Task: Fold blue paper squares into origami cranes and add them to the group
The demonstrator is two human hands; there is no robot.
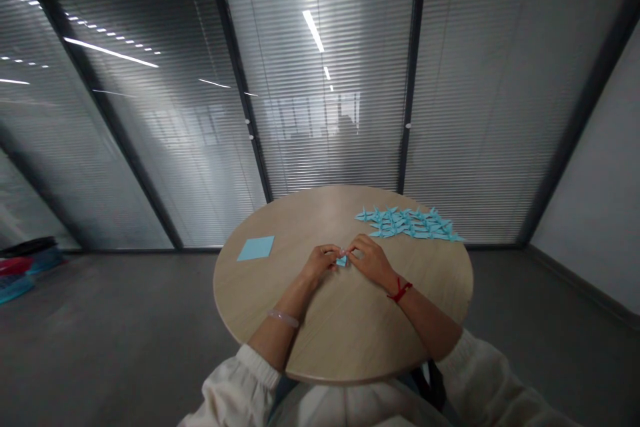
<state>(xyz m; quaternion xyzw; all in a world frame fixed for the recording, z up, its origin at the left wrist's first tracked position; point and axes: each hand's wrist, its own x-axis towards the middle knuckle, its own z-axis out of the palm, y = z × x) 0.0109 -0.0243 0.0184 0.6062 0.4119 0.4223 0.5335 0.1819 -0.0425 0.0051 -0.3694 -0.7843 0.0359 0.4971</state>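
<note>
Both my hands rest on a round wooden table (345, 327) near its middle. My left hand (320, 260) and my right hand (367, 257) pinch a small folded piece of light blue paper (342, 260) between their fingertips, pressed against the tabletop. A red string is round my right wrist and a pale bangle round my left. Beyond my right hand lie several folded light blue paper cranes (407, 223), laid close together in rows. To the left of my left hand is a flat stack of light blue square paper (256, 248).
Glass walls with shut blinds (320, 93) stand behind the table. The floor is grey. Coloured baskets (23, 267) sit on the floor at the far left. My light sleeves and lap show at the bottom edge.
</note>
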